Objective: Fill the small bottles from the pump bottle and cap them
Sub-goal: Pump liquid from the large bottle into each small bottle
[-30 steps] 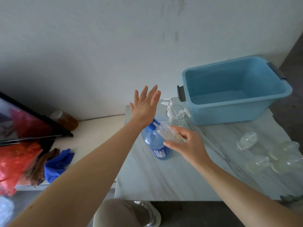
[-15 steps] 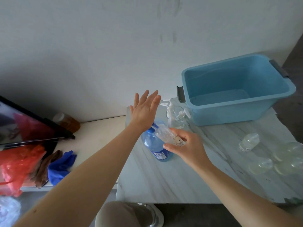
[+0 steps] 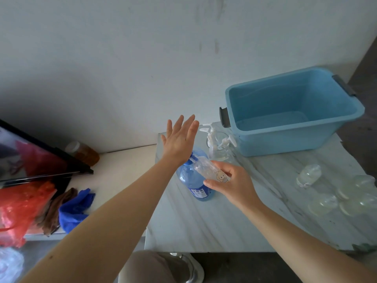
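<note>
While the head view is looking down, the blue pump bottle [image 3: 193, 180] is standing upright on the marble table [image 3: 204, 221], so all positions are being noted from it.

Left hand [image 3: 180, 139]: fingers are stretching straight and spread wide, gripping nothing. The heel of the palm is sitting over the bottle's pump head; actual contact is hidden under the wrist.

Right hand [image 3: 234, 184]: fingers and thumb are curling round a small clear bottle [image 3: 208, 170] with a cartoon sticker. It is being held tilted just right of the pump bottle's neck, with its upper end lying against the blue nozzle [image 3: 192, 159]. Fill level: cannot tell.

Behind the pump bottle and slightly right, white pump tops [image 3: 212, 137] are standing in a clear glass. Further right of it, a light blue tub [image 3: 285, 144] is resting on the table against the wall. Well to the right of the pump bottle, one small bottle [image 3: 309, 175] is lying on its side, and a cluster of clear bottles [image 3: 346, 199] is lying beyond that.

Left of the pump bottle, off the marble, a blue cloth [image 3: 75, 207], a brown cloth [image 3: 55, 211] and a red plastic bag [image 3: 20, 207] are lying together. An amber jar [image 3: 83, 152] is standing by the wall on that same side.
</note>
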